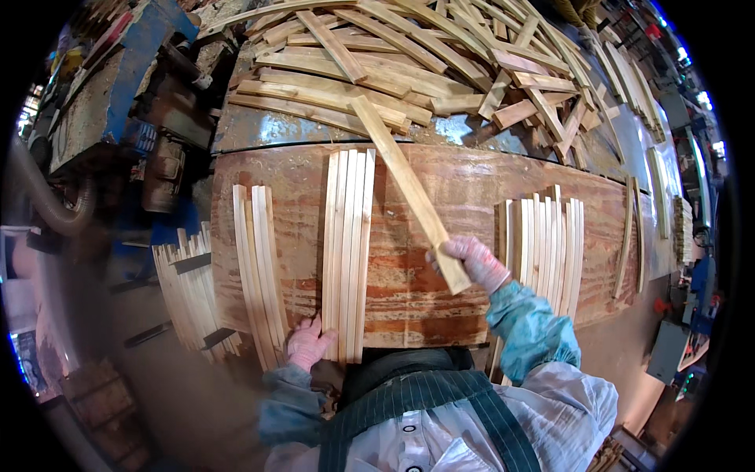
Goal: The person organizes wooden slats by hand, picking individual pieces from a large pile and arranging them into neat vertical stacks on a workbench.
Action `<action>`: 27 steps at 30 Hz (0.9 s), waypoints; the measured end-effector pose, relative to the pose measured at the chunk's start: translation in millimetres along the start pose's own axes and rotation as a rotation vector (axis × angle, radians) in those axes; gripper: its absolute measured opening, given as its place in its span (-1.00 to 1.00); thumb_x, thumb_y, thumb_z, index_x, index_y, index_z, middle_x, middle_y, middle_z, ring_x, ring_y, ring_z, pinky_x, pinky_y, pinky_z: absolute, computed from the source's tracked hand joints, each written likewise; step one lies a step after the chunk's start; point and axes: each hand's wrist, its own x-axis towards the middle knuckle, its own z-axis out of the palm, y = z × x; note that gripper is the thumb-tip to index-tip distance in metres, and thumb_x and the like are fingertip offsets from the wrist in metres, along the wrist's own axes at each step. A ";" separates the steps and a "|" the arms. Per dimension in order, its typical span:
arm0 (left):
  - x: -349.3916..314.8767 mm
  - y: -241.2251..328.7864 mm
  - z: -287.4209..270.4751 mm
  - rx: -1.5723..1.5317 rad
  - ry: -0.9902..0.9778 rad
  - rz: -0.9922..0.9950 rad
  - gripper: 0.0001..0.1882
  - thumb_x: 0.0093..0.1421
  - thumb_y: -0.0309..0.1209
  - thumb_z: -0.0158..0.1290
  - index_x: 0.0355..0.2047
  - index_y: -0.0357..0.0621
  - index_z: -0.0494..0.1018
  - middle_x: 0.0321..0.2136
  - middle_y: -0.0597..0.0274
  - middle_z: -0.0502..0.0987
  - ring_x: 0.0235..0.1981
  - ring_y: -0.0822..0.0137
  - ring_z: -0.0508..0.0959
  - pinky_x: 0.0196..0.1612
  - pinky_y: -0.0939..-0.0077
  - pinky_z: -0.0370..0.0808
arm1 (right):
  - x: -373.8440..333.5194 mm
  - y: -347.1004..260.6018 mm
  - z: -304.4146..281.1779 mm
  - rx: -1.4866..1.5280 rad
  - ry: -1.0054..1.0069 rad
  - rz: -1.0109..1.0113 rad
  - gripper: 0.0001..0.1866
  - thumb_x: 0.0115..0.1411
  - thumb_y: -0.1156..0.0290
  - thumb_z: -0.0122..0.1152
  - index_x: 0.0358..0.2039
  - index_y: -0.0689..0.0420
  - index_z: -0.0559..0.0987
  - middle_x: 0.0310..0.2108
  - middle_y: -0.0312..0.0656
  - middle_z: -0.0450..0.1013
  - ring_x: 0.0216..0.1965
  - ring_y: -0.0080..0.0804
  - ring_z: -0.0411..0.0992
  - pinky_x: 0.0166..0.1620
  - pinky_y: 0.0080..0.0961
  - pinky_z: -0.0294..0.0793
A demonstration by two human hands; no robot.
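Note:
My right hand (474, 263), in a pale glove, grips a flat wooden slat (405, 181) close to its near end. The slat slants away to the upper left, and its far end reaches the edge of the loose pile. My left hand (309, 344), also gloved, has its fingers stretched out against the near left end of a row of upright-set slats (348, 252). To its left stands a smaller group of slats (259, 271). On the right lies another row of slats (546, 248), partly covered by my right sleeve.
A reddish plywood board (425, 318) carries the rows. Beyond it a large loose pile of slats (385, 67) covers a metal surface. More stacked slats (193, 287) sit on a rack at the left, near a blue machine (130, 86). Two slats (631, 236) lie at the board's right edge.

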 end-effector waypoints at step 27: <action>188.1 120.0 -146.3 -0.899 0.399 0.269 -0.46 0.26 -0.28 0.11 0.20 -0.21 0.35 0.16 0.03 0.39 0.14 0.14 0.44 0.14 0.38 0.45 | 303.6 -195.8 93.5 -0.213 0.286 -0.543 -0.76 0.19 0.41 0.16 -0.14 0.17 0.52 -0.43 -0.21 0.48 -0.55 -0.52 0.44 -0.49 -0.57 0.46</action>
